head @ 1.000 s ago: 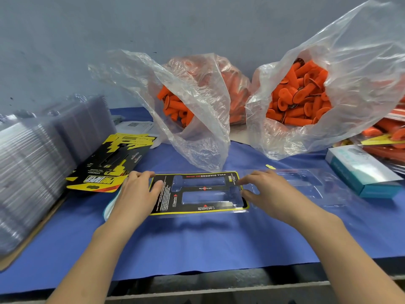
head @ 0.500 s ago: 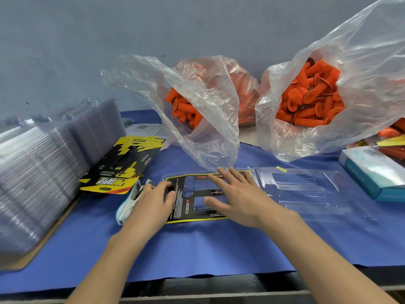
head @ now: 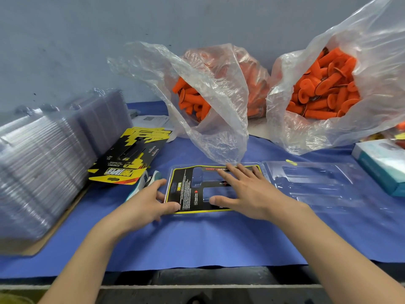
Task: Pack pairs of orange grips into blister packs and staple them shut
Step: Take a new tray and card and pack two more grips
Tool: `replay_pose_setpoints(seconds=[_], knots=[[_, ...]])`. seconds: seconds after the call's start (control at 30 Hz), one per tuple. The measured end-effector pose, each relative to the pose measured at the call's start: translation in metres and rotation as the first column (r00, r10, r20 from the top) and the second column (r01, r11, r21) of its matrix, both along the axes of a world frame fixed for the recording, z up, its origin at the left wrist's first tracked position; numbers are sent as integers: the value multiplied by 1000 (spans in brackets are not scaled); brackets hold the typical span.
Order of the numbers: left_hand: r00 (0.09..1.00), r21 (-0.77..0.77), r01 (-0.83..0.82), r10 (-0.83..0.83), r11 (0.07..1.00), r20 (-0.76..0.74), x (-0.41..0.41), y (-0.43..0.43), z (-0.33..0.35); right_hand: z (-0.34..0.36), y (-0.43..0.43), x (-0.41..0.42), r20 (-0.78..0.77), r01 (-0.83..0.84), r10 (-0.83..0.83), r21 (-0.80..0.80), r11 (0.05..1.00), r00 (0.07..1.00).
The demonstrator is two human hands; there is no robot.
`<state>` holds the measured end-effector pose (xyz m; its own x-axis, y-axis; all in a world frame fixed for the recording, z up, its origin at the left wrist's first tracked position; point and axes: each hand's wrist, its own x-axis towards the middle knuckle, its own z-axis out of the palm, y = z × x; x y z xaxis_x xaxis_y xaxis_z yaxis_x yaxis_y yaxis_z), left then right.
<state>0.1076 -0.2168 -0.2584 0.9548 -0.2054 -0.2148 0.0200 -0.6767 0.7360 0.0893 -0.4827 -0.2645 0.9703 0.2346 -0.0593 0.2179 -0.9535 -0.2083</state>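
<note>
As the left hand [head: 142,205] pinches the blister pack [head: 311,185] steady, the right hand [head: 247,189] presses down. Its spread fingers [head: 232,172] likely seat the card [head: 184,194].

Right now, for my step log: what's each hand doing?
Left hand: pinches the blister pack's left edge.
Right hand: open, fingers flat, pressing on the same pack.
</note>
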Motion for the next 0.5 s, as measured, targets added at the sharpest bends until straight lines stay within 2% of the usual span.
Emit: replay_pose_setpoints(seconds=[0.27,0.3,0.37,0.43,0.5], knots=[[996,-8,88,-88,996,-3,-1,8,3,3,0,1,-42,1,-1,1,1000,999],[996,26,82,-83,996,40,-1,6,5,3,-1,1,-41,1,-1,-2,1000,999],[966,127,30,-62,991,253,0,-2,7,3,-1,1,-41,-2,2,-10,1000,999],[873,186,6,-96,983,479,3,-20,8,2,-1,0,-35,-4,3,-19,1000,999],[833,242,52,-176,969,525,4,-42,5,2,-1,1,-32,-4,4,-25,1000,999]])
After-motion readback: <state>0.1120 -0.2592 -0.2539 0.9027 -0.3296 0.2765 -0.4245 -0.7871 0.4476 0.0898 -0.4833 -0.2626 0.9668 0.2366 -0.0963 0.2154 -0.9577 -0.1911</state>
